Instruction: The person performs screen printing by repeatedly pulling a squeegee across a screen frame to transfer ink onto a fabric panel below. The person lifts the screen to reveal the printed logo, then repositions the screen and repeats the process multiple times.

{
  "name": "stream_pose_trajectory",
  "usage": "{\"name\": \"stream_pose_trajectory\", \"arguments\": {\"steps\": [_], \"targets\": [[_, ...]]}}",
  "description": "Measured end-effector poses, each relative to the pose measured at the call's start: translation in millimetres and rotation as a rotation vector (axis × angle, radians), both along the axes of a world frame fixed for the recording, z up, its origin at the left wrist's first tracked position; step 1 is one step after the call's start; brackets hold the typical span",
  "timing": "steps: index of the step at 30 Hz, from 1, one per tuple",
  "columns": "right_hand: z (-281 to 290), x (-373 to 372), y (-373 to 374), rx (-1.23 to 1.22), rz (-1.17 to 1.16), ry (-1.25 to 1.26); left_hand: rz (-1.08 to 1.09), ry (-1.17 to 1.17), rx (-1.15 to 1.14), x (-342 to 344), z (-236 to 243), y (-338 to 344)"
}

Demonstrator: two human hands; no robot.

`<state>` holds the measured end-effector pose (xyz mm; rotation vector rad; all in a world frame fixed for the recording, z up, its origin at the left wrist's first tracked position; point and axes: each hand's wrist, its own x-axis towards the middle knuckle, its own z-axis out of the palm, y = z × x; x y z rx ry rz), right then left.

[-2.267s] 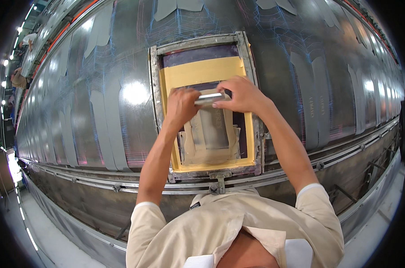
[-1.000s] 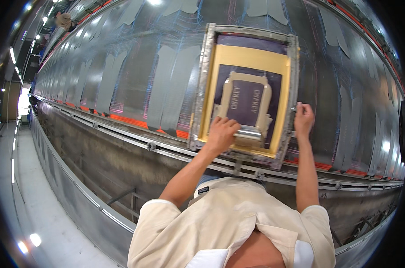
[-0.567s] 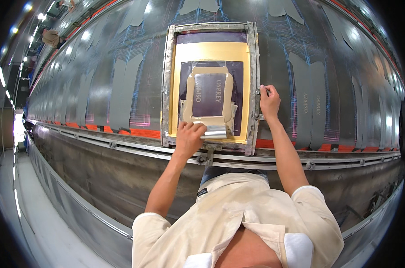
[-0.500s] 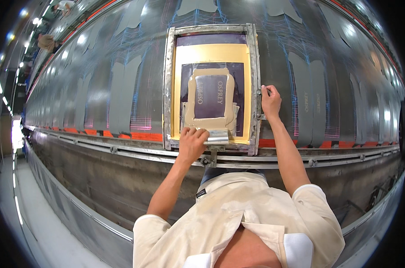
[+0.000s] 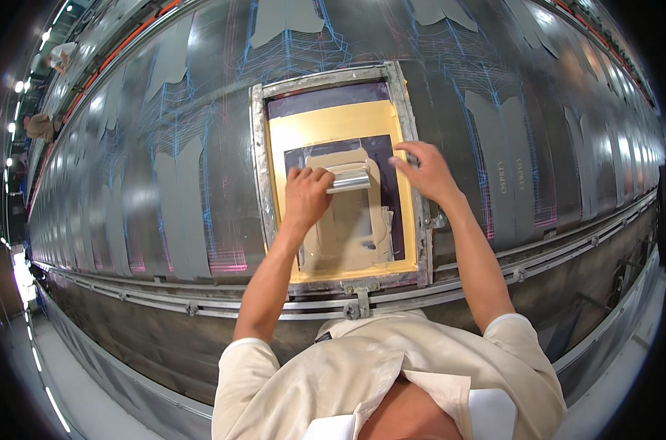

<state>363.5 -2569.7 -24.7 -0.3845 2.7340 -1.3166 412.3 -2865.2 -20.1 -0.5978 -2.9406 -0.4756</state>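
My left hand (image 5: 308,194) is closed around one end of a metal squeegee (image 5: 351,181). The squeegee rests across the far part of the printing screen, on a beige layer of ink (image 5: 340,227) that covers the screen's middle. Yellow tape (image 5: 325,123) borders the dark mesh. A worn metal frame (image 5: 258,147) surrounds the screen. Over the frame's right side hovers my right hand (image 5: 427,174), its thumb and fingers apart and nothing in it. The squeegee's blade and the print beneath the ink are hidden.
Under the screen frame lies a long dark table (image 5: 223,95) bearing grey fabric pieces (image 5: 180,198) and blue and pink line patterns. A metal rail (image 5: 494,279) with knobs runs along the near edge. Other people (image 5: 43,126) stand far off at the left.
My left hand has moved the squeegee from the near end to the far part, and ink now covers the middle. My right hand has left the frame's right side, moved inward and opened.
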Motion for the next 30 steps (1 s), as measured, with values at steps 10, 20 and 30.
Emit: {"name": "stream_pose_trajectory", "arguments": {"steps": [10,20,30], "targets": [[-11.4,-65.0,-95.8,0.449,0.476,-0.023,0.01,-0.236,-0.043,-76.9,-3.0,-4.2],[-8.0,108.5,-65.4,0.223,0.456,0.116,-0.051,-0.177,0.04,92.7,-12.3,16.4],[-56.1,44.1,35.4,0.288,-0.565,-0.043,-0.003,-0.148,0.044,131.3,0.7,22.4]]}}
